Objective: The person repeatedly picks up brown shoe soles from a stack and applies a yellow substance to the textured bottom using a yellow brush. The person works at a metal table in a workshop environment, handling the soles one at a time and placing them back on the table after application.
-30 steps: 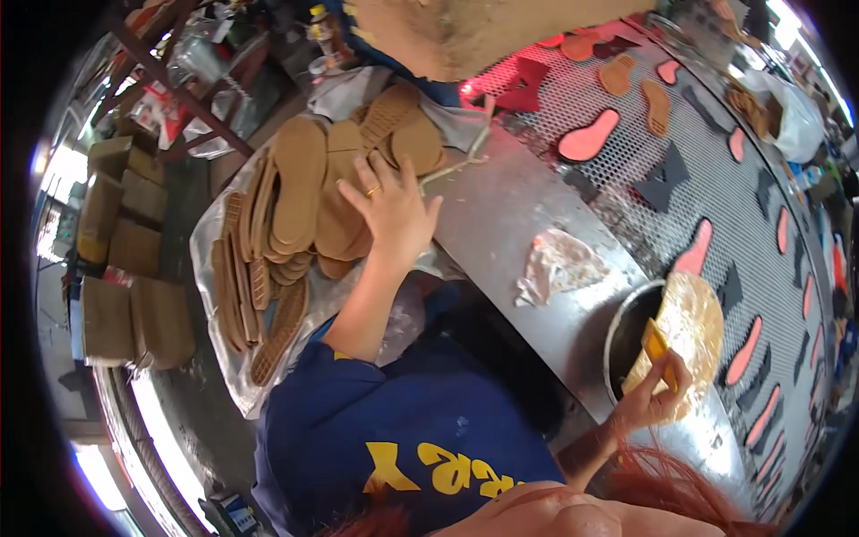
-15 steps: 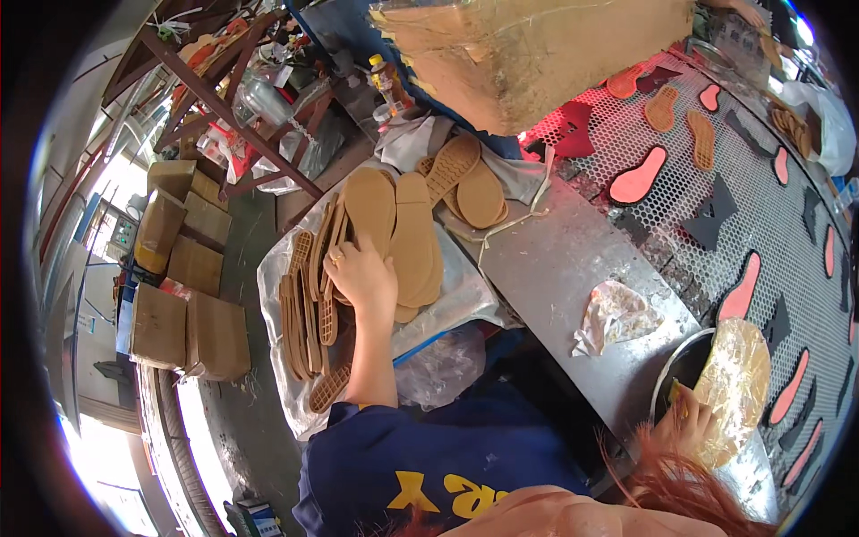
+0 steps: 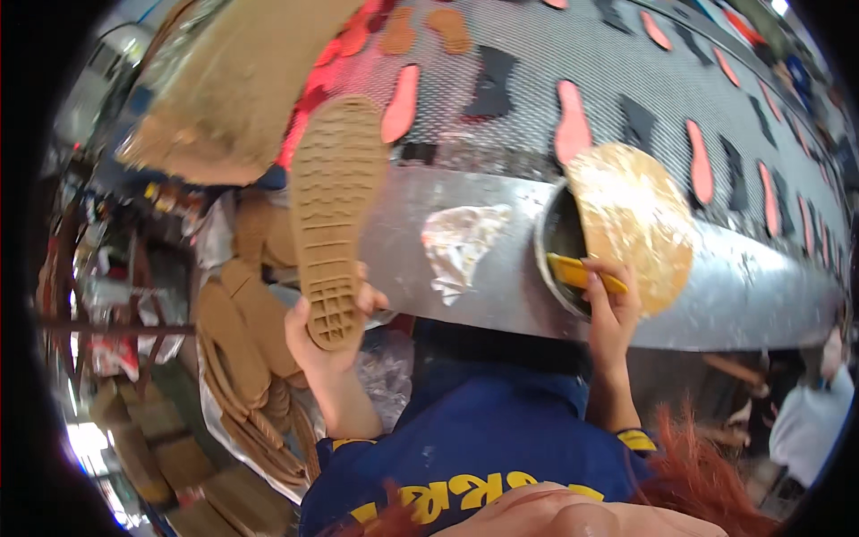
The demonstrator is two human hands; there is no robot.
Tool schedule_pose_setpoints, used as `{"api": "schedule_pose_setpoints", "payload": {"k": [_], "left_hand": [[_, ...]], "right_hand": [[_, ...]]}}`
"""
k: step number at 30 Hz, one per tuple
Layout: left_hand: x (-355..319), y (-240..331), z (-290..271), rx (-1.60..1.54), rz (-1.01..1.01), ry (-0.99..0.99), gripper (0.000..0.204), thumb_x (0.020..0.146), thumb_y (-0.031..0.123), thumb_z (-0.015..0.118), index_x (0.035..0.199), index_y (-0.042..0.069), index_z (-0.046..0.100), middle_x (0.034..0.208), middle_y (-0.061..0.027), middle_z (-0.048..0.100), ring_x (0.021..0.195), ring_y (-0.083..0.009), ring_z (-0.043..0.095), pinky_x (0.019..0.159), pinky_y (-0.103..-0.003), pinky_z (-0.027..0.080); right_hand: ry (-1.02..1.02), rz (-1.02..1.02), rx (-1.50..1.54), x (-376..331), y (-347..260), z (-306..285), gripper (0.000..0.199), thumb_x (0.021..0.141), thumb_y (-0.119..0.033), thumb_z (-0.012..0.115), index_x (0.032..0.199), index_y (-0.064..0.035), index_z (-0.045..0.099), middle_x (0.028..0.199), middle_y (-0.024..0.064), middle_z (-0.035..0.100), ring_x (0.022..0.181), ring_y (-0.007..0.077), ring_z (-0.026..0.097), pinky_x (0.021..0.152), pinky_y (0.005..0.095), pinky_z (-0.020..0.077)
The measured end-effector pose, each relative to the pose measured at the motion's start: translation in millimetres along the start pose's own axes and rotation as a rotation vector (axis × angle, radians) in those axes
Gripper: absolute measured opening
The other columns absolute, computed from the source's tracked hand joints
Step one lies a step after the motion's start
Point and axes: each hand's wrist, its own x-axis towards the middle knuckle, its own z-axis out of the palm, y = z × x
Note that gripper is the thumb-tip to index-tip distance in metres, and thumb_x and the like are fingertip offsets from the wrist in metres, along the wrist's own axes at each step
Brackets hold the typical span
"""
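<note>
My left hand (image 3: pixel 327 345) grips the heel end of a tan rubber shoe sole (image 3: pixel 335 215), held up with its ridged tread facing me. My right hand (image 3: pixel 613 309) holds a yellow-handled brush (image 3: pixel 582 273) at the rim of a dark round glue pot (image 3: pixel 564 237). A glue-crusted tan lid (image 3: pixel 635 224) leans over the pot. Both sit on a steel ledge (image 3: pixel 501 268).
Behind the ledge runs a grey mesh conveyor (image 3: pixel 537 80) carrying pink, orange and black sole pieces. A crumpled plastic scrap (image 3: pixel 461 242) lies on the ledge. Stacks of tan soles (image 3: pixel 246 358) lie on plastic at my left. Another person (image 3: pixel 810 412) stands at right.
My left hand has lifted one tan sole off the stack at my left and raised it in front of me. The right hand stays at the glue pot with the brush.
</note>
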Motion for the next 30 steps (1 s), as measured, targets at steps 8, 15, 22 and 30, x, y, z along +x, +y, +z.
{"api": "schedule_pose_setpoints", "payload": {"k": [8,15,22,30], "left_hand": [[17,-79,56,-0.277,-0.282,-0.285,0.061,0.090,0.033,0.043,0.147,0.020,0.025,0.134,-0.0323,0.040,0.094,-0.0363,0.058,0.071,-0.040,0.052],[1,-98,46,-0.325,-0.196,-0.422,0.066,0.090,0.041,0.044,0.147,0.017,0.021,0.131,-0.0345,0.040,0.087,-0.0366,0.062,0.058,-0.036,0.054],[-9,-105,52,-0.314,-0.293,-0.437,0.075,0.088,0.049,0.048,0.146,0.011,0.020,0.131,-0.0338,0.041,0.086,-0.0338,0.063,0.059,-0.033,0.054],[-18,-105,63,-0.222,-0.277,-0.513,0.075,0.089,0.049,0.051,0.145,0.010,0.021,0.131,-0.0332,0.042,0.087,-0.0316,0.063,0.062,-0.032,0.054]], "right_hand": [[0.180,-0.002,0.537,1,-2,-17,0.018,0.099,-0.013,0.045,0.112,-0.0011,0.050,0.102,0.0135,0.057,0.082,0.0190,0.061,0.073,0.0300,0.0501],[0.278,-0.235,0.752,9,-7,-18,0.020,0.099,-0.020,0.045,0.107,-0.0020,0.051,0.108,0.0175,0.054,0.091,0.0278,0.060,0.083,0.0389,0.0510],[0.186,-0.768,-0.110,9,-35,1,0.037,0.094,-0.031,0.056,0.107,0.0032,0.062,0.116,0.0221,0.050,0.100,0.0289,0.058,0.083,0.0363,0.0522],[0.257,-0.684,-0.196,11,-45,11,0.042,0.095,-0.037,0.052,0.105,0.0021,0.063,0.114,0.0227,0.055,0.105,0.0291,0.054,0.090,0.0363,0.0424]]}}
